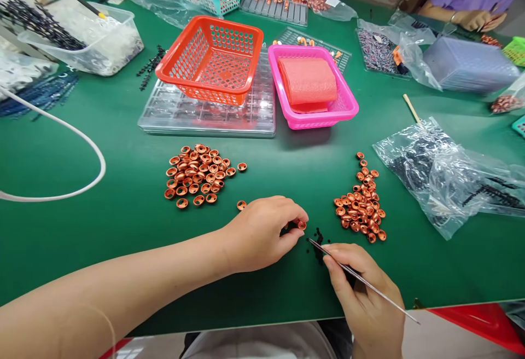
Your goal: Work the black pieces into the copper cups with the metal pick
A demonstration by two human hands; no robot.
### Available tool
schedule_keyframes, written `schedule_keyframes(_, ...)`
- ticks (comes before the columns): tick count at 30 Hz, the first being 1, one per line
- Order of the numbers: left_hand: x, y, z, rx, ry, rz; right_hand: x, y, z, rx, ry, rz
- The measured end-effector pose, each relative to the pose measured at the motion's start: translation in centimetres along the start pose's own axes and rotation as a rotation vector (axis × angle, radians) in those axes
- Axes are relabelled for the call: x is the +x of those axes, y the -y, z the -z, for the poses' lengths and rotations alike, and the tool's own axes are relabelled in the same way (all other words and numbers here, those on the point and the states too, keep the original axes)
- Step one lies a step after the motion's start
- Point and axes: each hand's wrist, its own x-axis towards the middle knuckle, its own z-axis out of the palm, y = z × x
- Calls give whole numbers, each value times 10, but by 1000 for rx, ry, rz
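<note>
My left hand pinches a small copper-coloured cup-shaped part between thumb and fingertips, just above the green table. In my right hand is a pair of metal tweezers, its tips close to a scatter of tiny black pieces. Whether the tips grip a piece is too small to tell. One loose copper part lies behind my left hand. A heap of copper parts sits to the left, and another heap to the right.
An orange basket rests on clear plastic trays. Beside it stands a pink basket holding folded pink foam. Plastic bags of black parts lie at right, a white cable at left. Two people work across the table.
</note>
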Motion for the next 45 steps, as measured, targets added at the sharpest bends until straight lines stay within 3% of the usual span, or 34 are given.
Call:
schedule_keyframes(8,0,1,-1,-6,-22,-14,-1,2,-1,37,-24,3)
schedule_keyframes(14,-3,-3,-7,-63,-12,-105,-13,11,-5,211,-339,-31)
schedule_keyframes(16,-4,-4,-11,-71,3,-143,-16,13,-7,220,-375,-28)
schedule_keyframes(26,-2,-4,-16,-101,11,-219,-15,8,-3,219,-149,15)
schedule_keyframes(45,-4,-4,-18,-59,1,-240,-12,7,0,151,-84,91)
